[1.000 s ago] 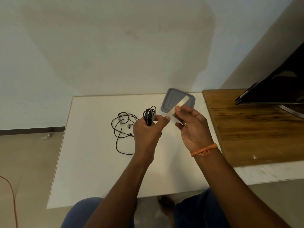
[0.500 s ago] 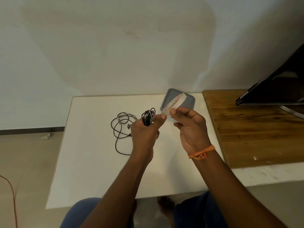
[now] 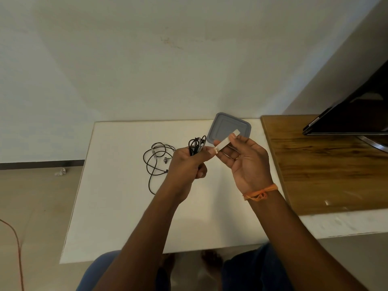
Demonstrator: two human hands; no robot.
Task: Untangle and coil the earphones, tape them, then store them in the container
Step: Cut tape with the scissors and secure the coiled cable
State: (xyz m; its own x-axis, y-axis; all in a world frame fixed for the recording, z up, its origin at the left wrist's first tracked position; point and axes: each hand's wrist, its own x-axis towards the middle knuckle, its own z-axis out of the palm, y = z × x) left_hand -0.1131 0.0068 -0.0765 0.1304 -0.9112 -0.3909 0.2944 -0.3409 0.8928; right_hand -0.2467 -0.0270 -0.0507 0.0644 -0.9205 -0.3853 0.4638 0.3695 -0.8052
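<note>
- Broadly, white tabletop [image 3: 117,206] filling the middle, butted on its right edge against a brown wooden surface [image 3: 327,169] carrying a dark tilted screen [image 3: 357,114].
- Grey container [image 3: 225,126], lid on, lying at the tabletop's far edge toward the right end, partly hidden behind the raised fingers.
- Two forearms reaching in from below, hands held together above the tabletop, just in front of the container.
- Left hand [image 3: 185,164] clamped in a fist round a coiled bundle of black earphones [image 3: 196,143], loops sticking up out of the top of the fist, thumb pinning one end of the tape.
- Right hand [image 3: 245,158] palm-up with fingers loosely curled, thumb and fingertip pinching the far end of the tape; orange thread band [image 3: 260,193] tied round its wrist.
- Second pair of loose earphones [image 3: 157,160], uncoiled, sprawled on the tabletop left of the held bundle, cable trailing toward the near side.
- Short pale strip of tape [image 3: 226,141] stretched taut between both hands, slanting up toward the container, overlapping its near edge in this view.
</note>
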